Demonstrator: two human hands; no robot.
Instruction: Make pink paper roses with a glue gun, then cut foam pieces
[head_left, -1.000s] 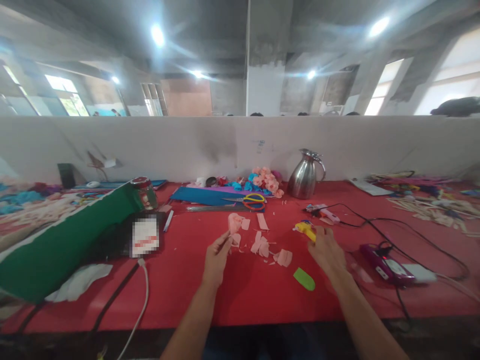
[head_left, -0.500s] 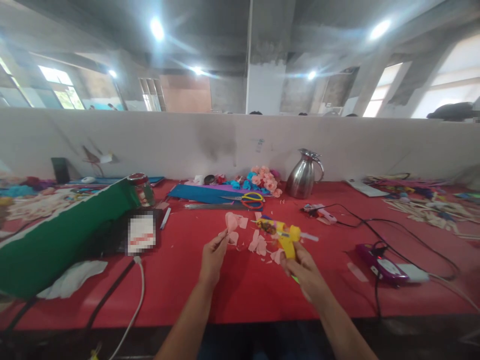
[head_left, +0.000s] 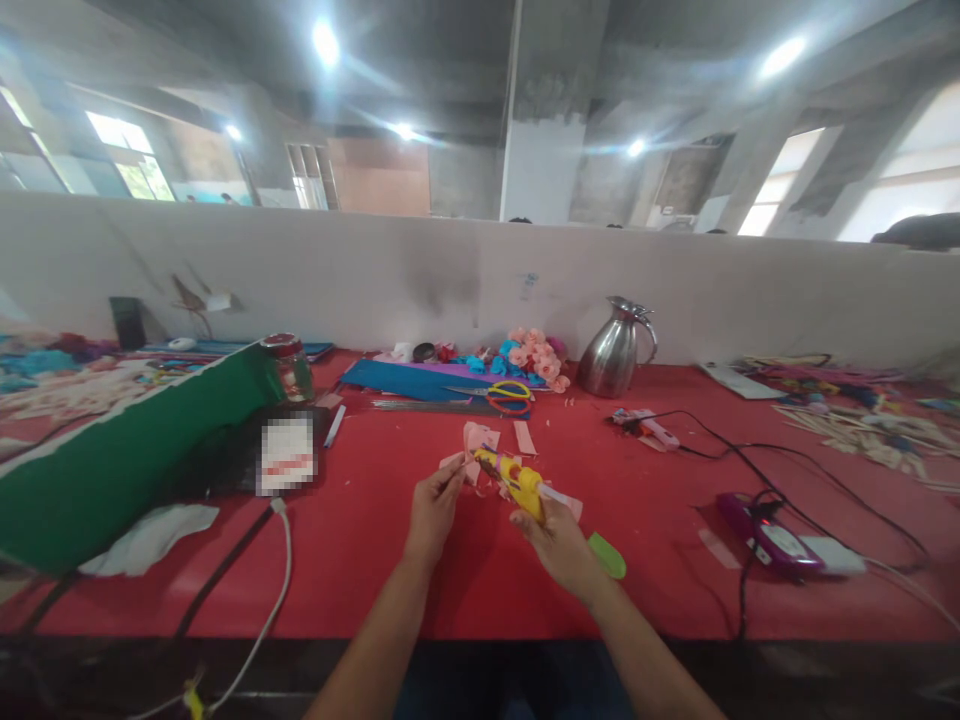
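My right hand (head_left: 561,538) is wrapped round the handle of a yellow hot glue gun (head_left: 527,488), with a clear glue stick poking out of its back end. The gun's nozzle points left, close to the fingertips of my left hand (head_left: 435,510). Between those pinched fingers is a pink paper piece (head_left: 454,461); whether the nozzle touches it I cannot tell. Loose pink paper petals (head_left: 481,437) lie on the red table just beyond and under the gun. A light green flat object (head_left: 606,555) rests to the right of my right forearm.
Scissors (head_left: 508,397) lie on blue paper (head_left: 405,383) at the back, near pink paper flowers (head_left: 541,357) and a steel jug (head_left: 616,352). A purple power strip (head_left: 772,537) with cables sits right. On the left are a green panel (head_left: 150,465), a jar (head_left: 288,368) and a white cable (head_left: 285,560).
The glue gun in my right hand has moved left, bringing its nozzle to the pink paper in my left hand. The green object, mostly hidden before, now shows. The view has shifted slightly.
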